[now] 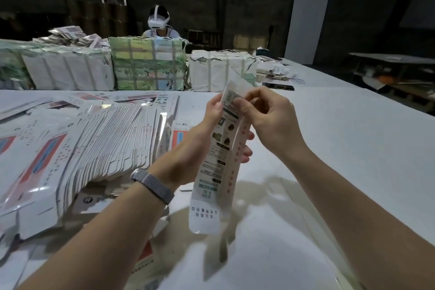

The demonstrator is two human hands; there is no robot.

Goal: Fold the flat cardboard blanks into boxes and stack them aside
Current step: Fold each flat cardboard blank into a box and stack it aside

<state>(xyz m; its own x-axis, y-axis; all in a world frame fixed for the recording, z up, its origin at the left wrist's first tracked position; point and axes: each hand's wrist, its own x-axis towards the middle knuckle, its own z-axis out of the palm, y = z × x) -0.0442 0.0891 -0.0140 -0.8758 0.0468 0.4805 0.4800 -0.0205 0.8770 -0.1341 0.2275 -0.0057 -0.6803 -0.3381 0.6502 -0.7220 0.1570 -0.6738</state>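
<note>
1. Right hand (266, 120): fingers curled, pinching the top flap of the box (221, 160) between thumb and fingertips, at the box's far end.
2. Left hand (200, 139): wrapped round the box's mid-body from the left side, thumb up near the top edge, fingertips showing past the box's right edge. Both hands clamped on the same piece.
3. Box: held in the air above the surface (329, 148), partly opened into a narrow sleeve. Long axis runs near-to-far and steeply upright; bottom flap hangs loose at the near end, close to the person.
4. Key relation: top flap sits directly under the right hand, so that hand is placed to tuck it in; left hand steadies. Bottom flap is nearer the left wrist than either hand, so looks like a regrip is needed for it.
5. Left of the box: fanned pile of flat blanks (94, 143) on the surface, next to the left forearm.
6. Beyond the box: wrapped bundles (148, 66) across the surface; another person w/ headset behind them.
</note>
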